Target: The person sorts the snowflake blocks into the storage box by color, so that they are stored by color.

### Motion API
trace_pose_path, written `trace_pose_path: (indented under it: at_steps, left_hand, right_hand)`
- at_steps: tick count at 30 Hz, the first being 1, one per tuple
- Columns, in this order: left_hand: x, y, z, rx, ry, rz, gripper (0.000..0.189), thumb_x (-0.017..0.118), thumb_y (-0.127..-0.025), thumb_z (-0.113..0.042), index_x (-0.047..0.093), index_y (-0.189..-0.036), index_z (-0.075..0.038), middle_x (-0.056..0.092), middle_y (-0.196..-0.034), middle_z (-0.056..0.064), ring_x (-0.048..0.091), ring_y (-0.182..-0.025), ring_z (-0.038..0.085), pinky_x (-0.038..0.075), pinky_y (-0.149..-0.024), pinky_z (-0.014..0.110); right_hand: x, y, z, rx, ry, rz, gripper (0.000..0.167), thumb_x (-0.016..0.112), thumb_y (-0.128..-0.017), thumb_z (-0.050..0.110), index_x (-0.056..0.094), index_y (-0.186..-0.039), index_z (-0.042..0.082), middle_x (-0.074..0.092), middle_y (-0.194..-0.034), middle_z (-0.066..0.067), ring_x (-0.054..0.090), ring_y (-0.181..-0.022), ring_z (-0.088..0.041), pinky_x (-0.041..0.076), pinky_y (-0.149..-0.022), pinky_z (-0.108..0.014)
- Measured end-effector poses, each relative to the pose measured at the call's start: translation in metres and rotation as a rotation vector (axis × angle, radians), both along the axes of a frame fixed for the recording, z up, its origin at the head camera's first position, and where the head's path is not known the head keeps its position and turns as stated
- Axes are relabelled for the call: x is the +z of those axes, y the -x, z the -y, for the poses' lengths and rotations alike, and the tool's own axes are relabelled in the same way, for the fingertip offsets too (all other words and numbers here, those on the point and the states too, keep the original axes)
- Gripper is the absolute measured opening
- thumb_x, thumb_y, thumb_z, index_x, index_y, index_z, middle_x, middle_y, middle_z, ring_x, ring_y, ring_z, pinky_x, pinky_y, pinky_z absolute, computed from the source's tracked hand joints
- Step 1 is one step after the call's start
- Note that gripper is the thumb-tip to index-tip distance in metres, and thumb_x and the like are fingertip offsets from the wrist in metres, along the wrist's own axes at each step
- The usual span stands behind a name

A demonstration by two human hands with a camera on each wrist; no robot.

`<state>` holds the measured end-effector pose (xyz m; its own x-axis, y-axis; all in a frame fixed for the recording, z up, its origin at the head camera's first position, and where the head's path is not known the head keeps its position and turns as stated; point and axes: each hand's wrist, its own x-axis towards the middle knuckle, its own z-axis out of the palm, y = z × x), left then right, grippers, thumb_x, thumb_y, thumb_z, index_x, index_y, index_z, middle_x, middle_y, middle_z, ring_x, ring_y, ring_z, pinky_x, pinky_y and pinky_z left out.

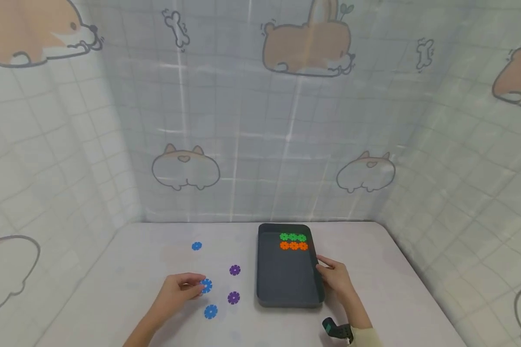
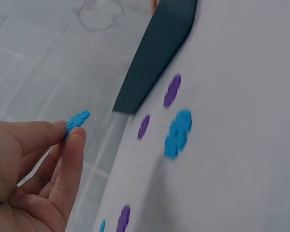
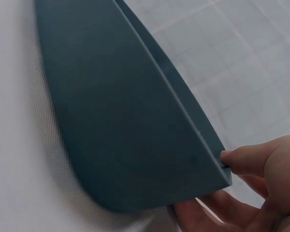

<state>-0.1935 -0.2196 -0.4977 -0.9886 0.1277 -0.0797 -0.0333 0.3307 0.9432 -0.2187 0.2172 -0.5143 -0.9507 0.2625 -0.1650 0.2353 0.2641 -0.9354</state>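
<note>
My left hand (image 1: 180,291) pinches a blue flower-shaped plastic disc (image 2: 78,120) between thumb and fingertips, held up off the table. In the head view, a blue disc (image 1: 210,312) lies just in front of that hand and another blue disc (image 1: 197,246) farther back. Between the hand and the tray lie a purple disc (image 1: 235,270) and a second purple disc (image 1: 233,298). My right hand (image 1: 336,277) grips the right wall of the dark grey tray (image 1: 286,284), thumb over the rim and fingers low on the outside, as the right wrist view shows.
Inside the tray, at its far right, sit a row of three green discs (image 1: 293,237) and, just nearer, a row of three orange discs (image 1: 294,246). The white table (image 1: 386,279) is enclosed by printed curtain walls (image 1: 269,188) at the back and sides.
</note>
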Motion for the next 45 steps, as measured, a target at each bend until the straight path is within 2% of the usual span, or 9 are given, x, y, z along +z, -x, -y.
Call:
trace_pose_path:
  at_steps: [4, 10, 15, 22, 26, 31, 33, 40, 45]
  left_hand:
    - [0.008, 0.005, -0.023, -0.027, -0.082, -0.007, 0.026, 0.071, -0.089, -0.011, 0.07, -0.113, -0.001, 0.068, -0.094, 0.009, 0.068, -0.082, 0.023, 0.058, -0.071, 0.029]
    - [0.018, 0.019, -0.057, -0.099, -0.176, -0.093, 0.025, 0.069, -0.09, -0.008, 0.069, -0.114, 0.002, 0.067, -0.092, 0.013, 0.07, -0.081, 0.024, 0.058, -0.072, 0.029]
    - [0.026, 0.029, -0.084, -0.118, -0.232, -0.127, 0.027, 0.07, -0.089, -0.007, 0.069, -0.114, 0.003, 0.067, -0.09, 0.014, 0.07, -0.08, 0.024, 0.058, -0.072, 0.029]
    - [0.039, 0.042, -0.117, -0.131, -0.29, -0.125, 0.026, 0.07, -0.09, -0.006, 0.069, -0.114, 0.004, 0.066, -0.091, 0.015, 0.07, -0.08, 0.023, 0.058, -0.073, 0.03]
    - [0.047, 0.049, -0.137, -0.174, -0.357, -0.091, 0.027, 0.068, -0.09, -0.002, 0.067, -0.115, 0.008, 0.065, -0.091, 0.015, 0.07, -0.079, 0.022, 0.058, -0.073, 0.031]
    - [0.043, 0.055, -0.162, -0.204, -0.388, -0.048, 0.025, 0.068, -0.089, 0.001, 0.067, -0.113, 0.009, 0.066, -0.09, 0.015, 0.07, -0.077, 0.021, 0.058, -0.071, 0.03]
    - [0.037, 0.059, -0.172, -0.207, -0.404, -0.046, 0.025, 0.069, -0.089, -0.001, 0.068, -0.113, 0.007, 0.067, -0.092, 0.014, 0.071, -0.078, 0.022, 0.058, -0.071, 0.03]
    - [0.037, 0.069, -0.198, -0.213, -0.456, -0.041, 0.029, 0.07, -0.089, -0.004, 0.066, -0.115, 0.008, 0.067, -0.095, 0.015, 0.071, -0.078, 0.018, 0.058, -0.072, 0.03]
    - [0.036, 0.079, -0.219, -0.227, -0.479, -0.008, 0.031, 0.07, -0.09, -0.005, 0.065, -0.116, 0.008, 0.065, -0.095, 0.016, 0.07, -0.078, 0.017, 0.058, -0.074, 0.03]
  right_hand:
    - [0.002, 0.0, 0.0, -0.002, 0.002, 0.005, 0.04, 0.063, -0.093, 0.012, 0.06, -0.132, 0.003, 0.066, -0.096, -0.013, 0.06, -0.075, -0.02, 0.053, -0.061, -0.03]
    - [0.005, 0.001, 0.0, 0.003, 0.019, -0.007, 0.04, 0.063, -0.093, 0.012, 0.059, -0.132, 0.002, 0.066, -0.093, -0.015, 0.062, -0.074, -0.021, 0.053, -0.059, -0.031]
    - [0.005, 0.002, -0.001, 0.003, 0.019, 0.005, 0.041, 0.063, -0.093, 0.012, 0.059, -0.133, 0.002, 0.066, -0.093, -0.014, 0.062, -0.074, -0.021, 0.053, -0.059, -0.031]
    - [0.004, 0.012, -0.003, 0.033, 0.027, -0.007, 0.041, 0.064, -0.093, 0.014, 0.06, -0.133, 0.005, 0.067, -0.09, -0.011, 0.061, -0.07, -0.02, 0.052, -0.057, -0.031]
    - [0.007, 0.015, -0.006, 0.025, 0.026, -0.006, 0.042, 0.065, -0.093, 0.014, 0.06, -0.133, 0.006, 0.065, -0.088, -0.011, 0.059, -0.068, -0.02, 0.05, -0.055, -0.031]
    - [0.002, 0.004, -0.009, 0.007, 0.037, 0.006, 0.042, 0.065, -0.093, 0.015, 0.059, -0.133, 0.003, 0.067, -0.103, -0.018, 0.066, -0.082, -0.022, 0.056, -0.065, -0.033]
    - [-0.001, 0.001, -0.009, -0.003, 0.041, 0.006, 0.041, 0.065, -0.093, 0.015, 0.06, -0.132, 0.003, 0.067, -0.105, -0.019, 0.066, -0.084, -0.022, 0.056, -0.066, -0.033]
    - [-0.001, 0.003, -0.003, -0.005, 0.047, -0.011, 0.04, 0.065, -0.092, 0.013, 0.061, -0.131, 0.003, 0.065, -0.089, -0.012, 0.058, -0.068, -0.019, 0.048, -0.055, -0.029]
    - [-0.001, 0.004, -0.002, -0.019, 0.044, -0.004, 0.04, 0.065, -0.092, 0.013, 0.061, -0.131, 0.004, 0.063, -0.087, -0.013, 0.057, -0.066, -0.019, 0.048, -0.054, -0.027]
